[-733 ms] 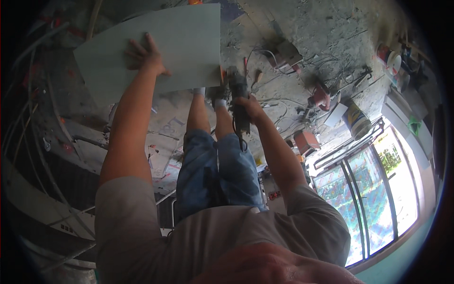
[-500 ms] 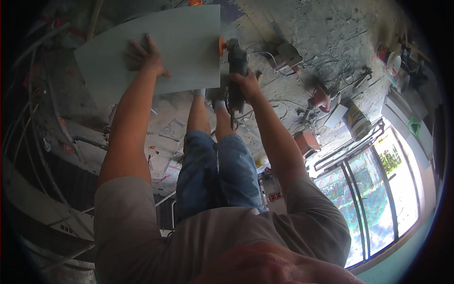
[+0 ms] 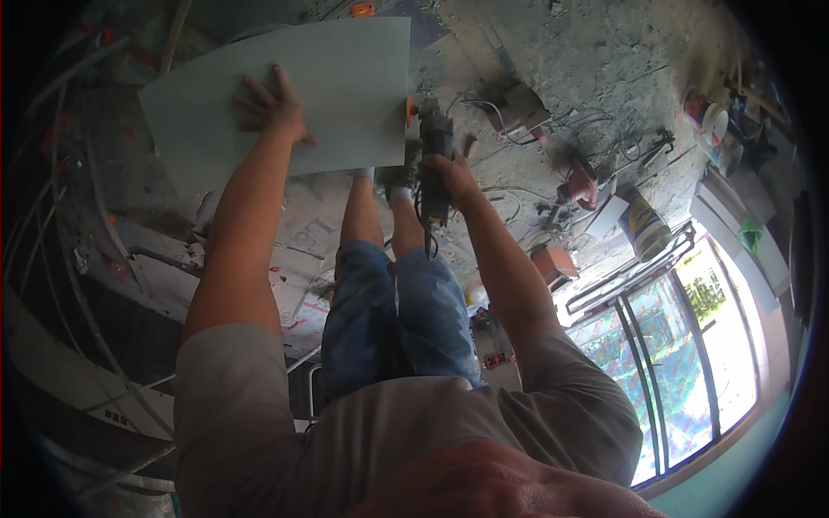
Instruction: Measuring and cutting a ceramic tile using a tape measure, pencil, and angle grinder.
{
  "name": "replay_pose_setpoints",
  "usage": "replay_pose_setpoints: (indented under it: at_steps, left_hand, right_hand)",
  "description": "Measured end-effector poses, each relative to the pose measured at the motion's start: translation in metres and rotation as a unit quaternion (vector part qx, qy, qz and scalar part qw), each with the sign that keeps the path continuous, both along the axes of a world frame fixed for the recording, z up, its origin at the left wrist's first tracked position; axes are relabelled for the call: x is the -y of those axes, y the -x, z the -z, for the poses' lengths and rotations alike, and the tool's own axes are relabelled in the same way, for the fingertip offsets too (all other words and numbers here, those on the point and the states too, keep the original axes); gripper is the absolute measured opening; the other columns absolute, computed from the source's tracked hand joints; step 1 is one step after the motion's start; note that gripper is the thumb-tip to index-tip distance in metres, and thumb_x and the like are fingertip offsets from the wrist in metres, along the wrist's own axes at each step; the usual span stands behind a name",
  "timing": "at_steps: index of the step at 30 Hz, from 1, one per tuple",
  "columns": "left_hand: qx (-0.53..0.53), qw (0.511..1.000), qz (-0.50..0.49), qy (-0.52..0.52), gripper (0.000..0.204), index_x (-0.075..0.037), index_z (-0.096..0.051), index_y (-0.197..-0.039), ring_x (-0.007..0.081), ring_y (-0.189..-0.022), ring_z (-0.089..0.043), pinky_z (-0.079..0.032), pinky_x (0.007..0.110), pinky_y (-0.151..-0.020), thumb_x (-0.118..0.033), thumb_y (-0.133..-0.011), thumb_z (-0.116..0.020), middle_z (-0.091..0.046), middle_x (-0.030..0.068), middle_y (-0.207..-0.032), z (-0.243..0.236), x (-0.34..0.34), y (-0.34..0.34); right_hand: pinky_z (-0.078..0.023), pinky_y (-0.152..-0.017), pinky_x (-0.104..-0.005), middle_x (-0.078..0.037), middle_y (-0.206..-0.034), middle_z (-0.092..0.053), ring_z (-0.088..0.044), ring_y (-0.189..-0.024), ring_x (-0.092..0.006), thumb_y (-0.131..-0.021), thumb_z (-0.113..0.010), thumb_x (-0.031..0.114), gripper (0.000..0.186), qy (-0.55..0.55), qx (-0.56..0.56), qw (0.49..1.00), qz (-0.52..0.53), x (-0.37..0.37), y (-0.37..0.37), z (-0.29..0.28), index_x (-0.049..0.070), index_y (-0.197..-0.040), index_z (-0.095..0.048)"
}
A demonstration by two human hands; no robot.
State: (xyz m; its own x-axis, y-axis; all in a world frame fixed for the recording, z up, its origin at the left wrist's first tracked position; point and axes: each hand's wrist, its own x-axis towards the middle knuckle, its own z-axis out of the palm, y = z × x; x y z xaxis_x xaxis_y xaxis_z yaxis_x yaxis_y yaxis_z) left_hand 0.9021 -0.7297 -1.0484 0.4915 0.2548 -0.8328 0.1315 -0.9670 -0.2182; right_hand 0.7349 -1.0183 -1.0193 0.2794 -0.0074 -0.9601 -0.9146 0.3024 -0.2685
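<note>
A large pale grey panel (image 3: 354, 78) lies in front of me, with a straight right edge and a slanted left end. My left hand (image 3: 278, 114) rests flat on it, fingers spread. Just off the right edge, my right hand (image 3: 451, 179) is wrapped round the body of a dark angle grinder (image 3: 436, 136). The grinder's orange disc (image 3: 410, 111) is at the panel's right edge; whether it touches cannot be made out. A cord hangs from the grinder's near end. What holds the panel up is hidden beneath it.
Power tools and tangled cords (image 3: 522, 112) litter the dusty floor to the right, with a red tool (image 3: 580, 186) nearer. A bucket (image 3: 645, 226) stands by the glazed opening (image 3: 656, 354). Thin poles (image 3: 86, 319) run along the left. My legs are under the panel's near edge.
The grinder, in my right hand, has moved a little toward me along the panel's right edge. My left hand stays at the same spot on the panel.
</note>
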Motion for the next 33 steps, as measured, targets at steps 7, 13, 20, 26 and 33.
replay_pose_setpoints:
  at_steps: [7, 13, 20, 26, 33]
  left_hand:
    - [0.023, 1.0, -0.002, 0.005, 0.159, -0.026, 0.02, -0.158, 0.0587, -0.146, 0.018, -0.018, 0.084, -0.104, -0.034, -0.054, -0.1, 0.031, 0.0292, -0.159, 0.001, 0.0, 0.001]
    - [0.015, 1.0, -0.008, 0.002, 0.159, -0.026, 0.018, -0.159, 0.0595, -0.146, 0.015, -0.02, 0.083, -0.105, -0.034, -0.053, -0.1, 0.029, 0.0299, -0.159, -0.001, 0.003, -0.002]
    - [0.016, 1.0, 0.003, -0.002, 0.159, -0.025, 0.019, -0.159, 0.0595, -0.146, 0.014, -0.02, 0.082, -0.106, -0.034, -0.053, -0.1, 0.028, 0.0313, -0.159, -0.004, 0.003, 0.0]
    - [-0.005, 1.0, 0.021, -0.008, 0.159, -0.023, 0.019, -0.159, 0.0618, -0.145, 0.015, -0.019, 0.082, -0.106, -0.038, -0.055, -0.099, 0.028, 0.0323, -0.159, 0.001, 0.006, -0.002]
    - [0.009, 1.0, 0.02, 0.009, 0.157, -0.021, 0.022, -0.158, 0.0653, -0.142, 0.016, -0.017, 0.084, -0.104, -0.04, -0.058, -0.097, 0.03, 0.037, -0.155, 0.001, 0.007, -0.004]
  right_hand:
    - [-0.059, -0.068, -0.0383, -0.014, -0.093, -0.069, -0.071, -0.078, -0.0257, -0.086, -0.07, 0.023, 0.034, -0.084, 0.03, 0.995, 0.035, 0.03, -0.083, 0.045, 0.001, -0.111, -0.061]
    - [-0.058, -0.071, -0.0369, -0.012, -0.093, -0.071, -0.069, -0.077, -0.0242, -0.088, -0.069, 0.034, 0.039, -0.104, 0.009, 0.994, -0.03, 0.042, -0.135, 0.049, 0.001, -0.109, -0.065]
    - [-0.059, -0.071, -0.0382, -0.012, -0.095, -0.07, -0.071, -0.079, -0.0243, -0.089, -0.068, 0.027, 0.034, -0.131, -0.018, 0.991, -0.005, 0.051, -0.128, 0.046, 0.0, -0.108, -0.064]
    - [-0.058, -0.071, -0.0366, -0.01, -0.094, -0.071, -0.069, -0.076, -0.0227, -0.087, -0.07, 0.038, 0.042, -0.103, -0.014, 0.995, -0.003, 0.053, -0.125, 0.052, 0.003, -0.109, -0.066]
    - [-0.06, -0.072, -0.0404, -0.013, -0.088, -0.069, -0.071, -0.075, -0.0239, -0.082, -0.074, 0.017, 0.035, -0.061, 0.017, 0.998, -0.013, 0.034, -0.075, 0.02, -0.002, -0.109, -0.062]
